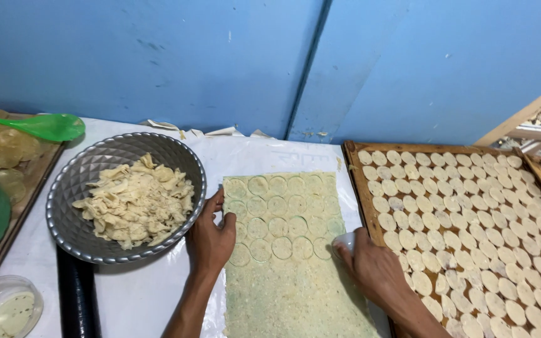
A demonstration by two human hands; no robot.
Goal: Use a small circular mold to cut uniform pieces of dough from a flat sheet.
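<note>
A: Centre of frame: a rolled dough sheet (289, 250) lies flat on white plastic sheeting (139, 294), its upper half scored with rows of circles.

B: Hands?

A: Left hand (211, 241) rests at the sheet's left edge, fingers loosely spread, thumb and fingertips touching the dough, gripping nothing. Right hand (374, 269) sits at the sheet's right edge, closed over a small white round cutter (344, 241), pressed down on the dough.

B: Surroundings?

A: Left of centre, a fluted metal bowl (70, 181) heaped with dough scraps (136, 203), just beside the left hand. Right side, a wooden tray (361, 200) packed with cut dough discs (471, 219) in rows. Upper left, a green spoon (39, 125) over another tray of discs. Lower left, a clear lidded tub (4, 307) and a black rolling pin (77, 294). Blue wall (158, 56) across the top.
</note>
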